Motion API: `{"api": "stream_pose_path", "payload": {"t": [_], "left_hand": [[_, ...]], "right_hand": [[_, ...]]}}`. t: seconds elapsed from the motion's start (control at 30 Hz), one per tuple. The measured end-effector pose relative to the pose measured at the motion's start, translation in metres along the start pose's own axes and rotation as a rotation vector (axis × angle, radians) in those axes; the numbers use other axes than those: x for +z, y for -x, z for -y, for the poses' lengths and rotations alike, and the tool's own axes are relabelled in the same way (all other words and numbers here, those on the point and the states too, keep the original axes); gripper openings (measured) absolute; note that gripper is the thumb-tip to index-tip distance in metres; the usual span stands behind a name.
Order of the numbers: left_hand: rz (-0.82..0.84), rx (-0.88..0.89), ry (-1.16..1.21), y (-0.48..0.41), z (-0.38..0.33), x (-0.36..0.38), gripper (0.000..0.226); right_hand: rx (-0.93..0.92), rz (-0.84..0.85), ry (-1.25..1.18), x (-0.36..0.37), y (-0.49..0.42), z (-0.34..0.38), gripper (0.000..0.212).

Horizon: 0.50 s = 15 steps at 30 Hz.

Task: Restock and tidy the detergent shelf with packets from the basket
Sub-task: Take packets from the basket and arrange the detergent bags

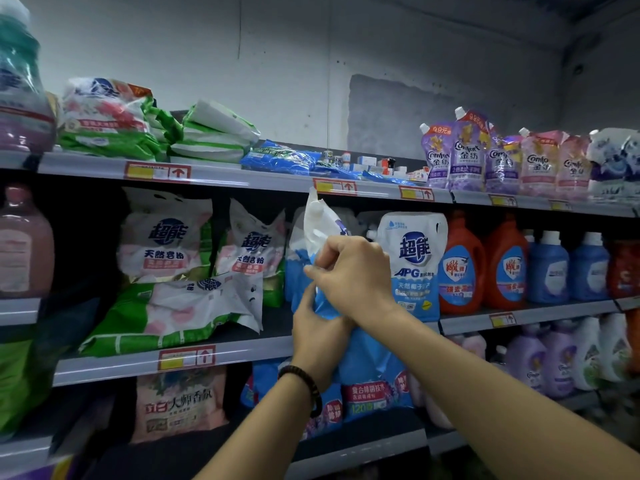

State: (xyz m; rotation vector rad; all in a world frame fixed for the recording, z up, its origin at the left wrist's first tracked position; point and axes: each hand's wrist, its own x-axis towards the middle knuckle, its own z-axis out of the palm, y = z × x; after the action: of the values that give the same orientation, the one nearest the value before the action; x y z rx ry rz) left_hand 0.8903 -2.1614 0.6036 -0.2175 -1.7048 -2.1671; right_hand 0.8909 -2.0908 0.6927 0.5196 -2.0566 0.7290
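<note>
Left hand: the left hand (317, 329), with a beaded bracelet (304, 382) on its wrist, is gripping the blue-and-white pouch (367, 355) at centre frame, fingers curling into its left edge.
Right hand: the right hand (349, 271) is crossing just above the left, fingers pinching the pouch's white upper part below the spout.
Pouch: it is hanging upright in front of the middle shelf (242, 348), not yet resting on it.
Step in hand: by my reading, the pouch is being brought in for stocking.
Next move: it is calling for easing the base into the gap between the slumping green-and-white bags (166, 317) at centre left and the matching standing pouch (412, 258), then letting go.
Farther back: orange jugs (464, 268) and blue jugs (550, 268) are standing at right.
Basket: not showing.
</note>
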Motion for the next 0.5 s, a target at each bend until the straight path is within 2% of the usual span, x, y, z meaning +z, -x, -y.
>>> {"api": "stream_pose_path", "payload": {"t": [0.1,0.13,0.17,0.23,0.3,0.37,0.43,0.5], "left_hand": [[-0.019,-0.068,0.075,0.004,-0.001,-0.013,0.059],[-0.037,-0.104,0.104,0.004,0.000,-0.019,0.059],[-0.044,-0.119,0.117,0.004,0.001,-0.025,0.056],[-0.026,-0.115,0.139,0.003,0.003,-0.039,0.051],[0.015,-0.120,0.168,0.001,0.003,-0.053,0.055],[0.105,-0.138,0.205,-0.004,0.007,-0.067,0.066],[0.187,-0.174,0.231,-0.010,0.012,-0.080,0.083],[0.220,-0.203,0.204,-0.017,0.012,-0.091,0.098]], "right_hand": [[-0.072,0.151,-0.152,-0.010,0.005,-0.012,0.027],[-0.065,0.155,-0.201,-0.013,0.007,-0.022,0.025],[-0.016,0.130,-0.222,-0.015,0.009,-0.037,0.027],[0.206,0.139,-0.238,-0.017,0.012,-0.074,0.053],[0.503,0.377,-0.353,-0.015,0.016,-0.109,0.085],[0.679,0.584,-0.604,-0.007,0.025,-0.133,0.105],[0.712,0.699,-0.862,0.006,0.033,-0.151,0.106],[0.651,0.752,-1.014,0.015,0.036,-0.158,0.095]]}}
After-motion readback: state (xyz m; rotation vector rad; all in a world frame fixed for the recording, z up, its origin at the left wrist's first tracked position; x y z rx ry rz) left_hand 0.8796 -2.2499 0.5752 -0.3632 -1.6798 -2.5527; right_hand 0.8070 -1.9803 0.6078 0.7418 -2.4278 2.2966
